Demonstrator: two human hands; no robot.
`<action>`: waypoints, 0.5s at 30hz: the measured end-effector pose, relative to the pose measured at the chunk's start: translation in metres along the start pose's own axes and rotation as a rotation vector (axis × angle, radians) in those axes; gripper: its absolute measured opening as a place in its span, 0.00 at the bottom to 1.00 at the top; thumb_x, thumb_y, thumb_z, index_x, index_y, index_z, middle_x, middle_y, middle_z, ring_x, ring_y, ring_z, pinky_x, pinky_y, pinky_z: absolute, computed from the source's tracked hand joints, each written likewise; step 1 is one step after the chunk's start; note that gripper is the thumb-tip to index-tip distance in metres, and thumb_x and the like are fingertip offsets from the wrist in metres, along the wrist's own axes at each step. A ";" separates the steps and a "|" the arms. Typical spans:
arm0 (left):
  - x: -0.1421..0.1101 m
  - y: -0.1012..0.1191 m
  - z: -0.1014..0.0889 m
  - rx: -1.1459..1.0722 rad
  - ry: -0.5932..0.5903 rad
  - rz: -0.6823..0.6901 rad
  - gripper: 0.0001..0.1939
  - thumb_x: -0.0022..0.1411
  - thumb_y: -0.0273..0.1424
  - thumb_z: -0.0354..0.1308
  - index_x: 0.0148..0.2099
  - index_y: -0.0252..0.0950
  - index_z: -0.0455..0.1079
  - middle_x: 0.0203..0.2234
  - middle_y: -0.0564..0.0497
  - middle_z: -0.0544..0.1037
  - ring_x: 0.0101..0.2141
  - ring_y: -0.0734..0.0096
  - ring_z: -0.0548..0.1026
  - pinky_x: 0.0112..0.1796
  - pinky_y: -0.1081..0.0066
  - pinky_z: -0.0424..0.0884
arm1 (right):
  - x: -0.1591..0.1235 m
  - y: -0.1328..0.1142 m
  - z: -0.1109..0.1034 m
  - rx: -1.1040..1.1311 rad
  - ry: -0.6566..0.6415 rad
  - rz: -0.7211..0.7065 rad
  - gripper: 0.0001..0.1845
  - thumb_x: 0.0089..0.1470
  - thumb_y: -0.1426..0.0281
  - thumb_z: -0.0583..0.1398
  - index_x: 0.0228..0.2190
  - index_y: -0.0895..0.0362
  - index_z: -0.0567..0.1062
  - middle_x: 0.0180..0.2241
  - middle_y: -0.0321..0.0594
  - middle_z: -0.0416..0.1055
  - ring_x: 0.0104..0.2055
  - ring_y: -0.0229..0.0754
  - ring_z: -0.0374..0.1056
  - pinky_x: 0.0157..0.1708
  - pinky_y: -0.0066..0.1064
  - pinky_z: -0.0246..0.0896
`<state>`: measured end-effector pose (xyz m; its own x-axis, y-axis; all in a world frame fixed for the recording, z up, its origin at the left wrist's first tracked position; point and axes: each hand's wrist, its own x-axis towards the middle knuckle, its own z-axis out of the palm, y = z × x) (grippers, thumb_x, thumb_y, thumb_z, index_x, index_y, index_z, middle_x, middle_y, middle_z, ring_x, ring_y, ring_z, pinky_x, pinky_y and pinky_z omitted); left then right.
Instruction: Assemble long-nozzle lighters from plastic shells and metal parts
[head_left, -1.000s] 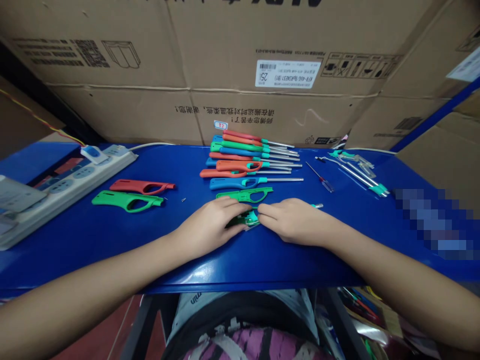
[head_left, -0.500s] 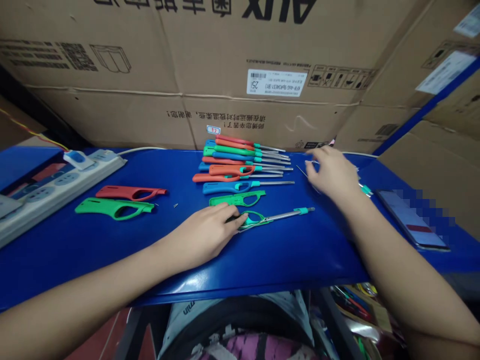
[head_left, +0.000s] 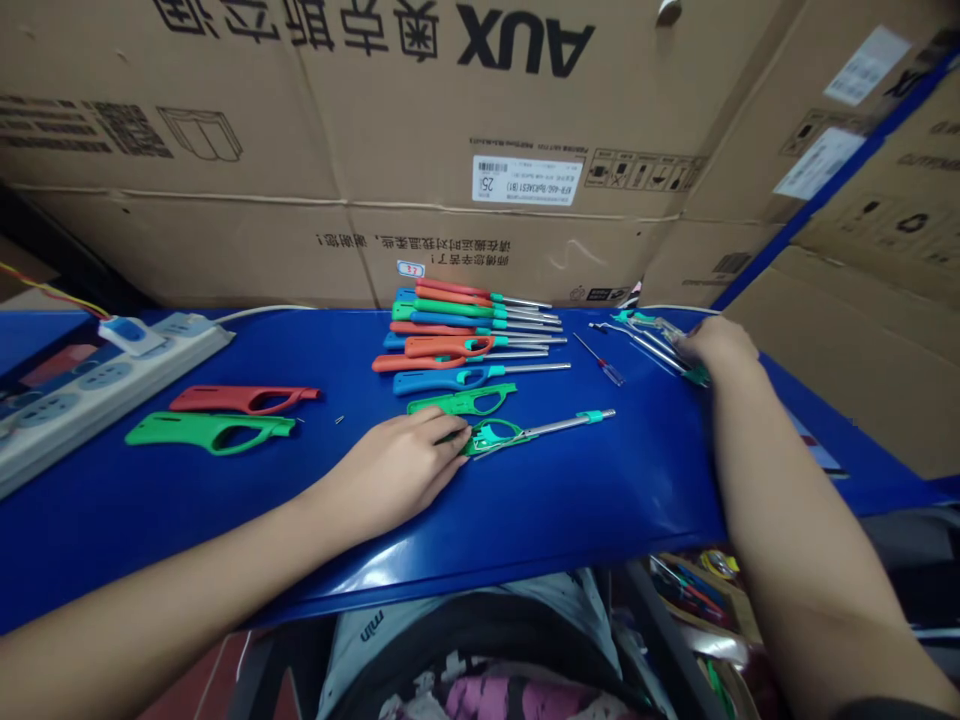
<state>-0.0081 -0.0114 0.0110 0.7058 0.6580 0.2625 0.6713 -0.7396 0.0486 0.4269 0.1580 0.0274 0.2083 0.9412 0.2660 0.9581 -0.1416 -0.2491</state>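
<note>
My left hand (head_left: 405, 460) is closed on the handle end of an opened green gas lighter (head_left: 491, 437), which lies on the blue table. Its inner parts show, and a metal barrel (head_left: 562, 426) with a teal collar points right. Just behind it lies a loose green handle shell (head_left: 476, 400). At the right, my right hand (head_left: 721, 345) reaches into a pile of loose metal tubes and teal parts (head_left: 656, 345). Its fingers are curled and partly hidden; what they grip cannot be made out. A small screwdriver (head_left: 600, 362) rests left of that pile.
Several lighters (head_left: 450, 345) with coloured handles lie in a stack behind. Red (head_left: 244, 399) and green (head_left: 210, 431) handle shells and a tiny screw (head_left: 339, 420) lie left. A power strip (head_left: 112, 385), a phone (head_left: 821, 455) and a cardboard wall (head_left: 337, 130) border the area.
My right hand has moved right, away from the screwdriver, to the pile of tubes. The screwdriver now lies uncovered on the table. My left hand stays on the green lighter.
</note>
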 end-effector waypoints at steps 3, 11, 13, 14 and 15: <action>-0.001 -0.001 -0.002 -0.041 -0.012 -0.035 0.17 0.71 0.31 0.50 0.52 0.32 0.77 0.47 0.41 0.80 0.46 0.53 0.78 0.46 0.53 0.78 | -0.005 -0.002 -0.008 -0.078 -0.064 0.265 0.08 0.45 0.71 0.66 0.25 0.63 0.74 0.31 0.61 0.70 0.42 0.61 0.69 0.35 0.47 0.60; 0.007 0.004 -0.005 -0.640 0.293 -0.322 0.21 0.67 0.33 0.55 0.61 0.35 0.71 0.52 0.44 0.79 0.51 0.59 0.78 0.51 0.60 0.76 | -0.052 -0.103 -0.007 0.177 -0.017 -0.025 0.09 0.57 0.63 0.62 0.34 0.56 0.73 0.34 0.42 0.73 0.36 0.42 0.69 0.37 0.33 0.64; 0.012 0.007 -0.003 -0.868 0.311 -0.479 0.23 0.66 0.37 0.58 0.61 0.35 0.71 0.51 0.44 0.80 0.49 0.58 0.79 0.49 0.59 0.78 | -0.090 -0.143 0.004 0.555 -0.142 -0.368 0.11 0.58 0.61 0.61 0.34 0.57 0.72 0.30 0.39 0.72 0.30 0.40 0.67 0.32 0.31 0.62; 0.015 0.009 -0.002 -0.977 0.312 -0.534 0.24 0.66 0.38 0.59 0.60 0.34 0.71 0.51 0.45 0.80 0.49 0.58 0.79 0.49 0.59 0.78 | -0.110 -0.160 0.009 0.666 -0.173 -0.505 0.10 0.59 0.61 0.60 0.34 0.56 0.71 0.30 0.38 0.71 0.30 0.39 0.66 0.31 0.30 0.62; 0.016 0.011 -0.001 -1.068 0.312 -0.562 0.23 0.65 0.39 0.60 0.59 0.34 0.73 0.51 0.45 0.80 0.49 0.58 0.79 0.50 0.59 0.77 | -0.130 -0.174 0.013 0.708 -0.171 -0.611 0.10 0.61 0.62 0.59 0.35 0.56 0.70 0.29 0.38 0.71 0.30 0.39 0.65 0.31 0.30 0.61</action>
<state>0.0106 -0.0087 0.0168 0.1988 0.9667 0.1614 0.2398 -0.2076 0.9483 0.2310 0.0643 0.0240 -0.3748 0.8313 0.4105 0.5383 0.5556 -0.6337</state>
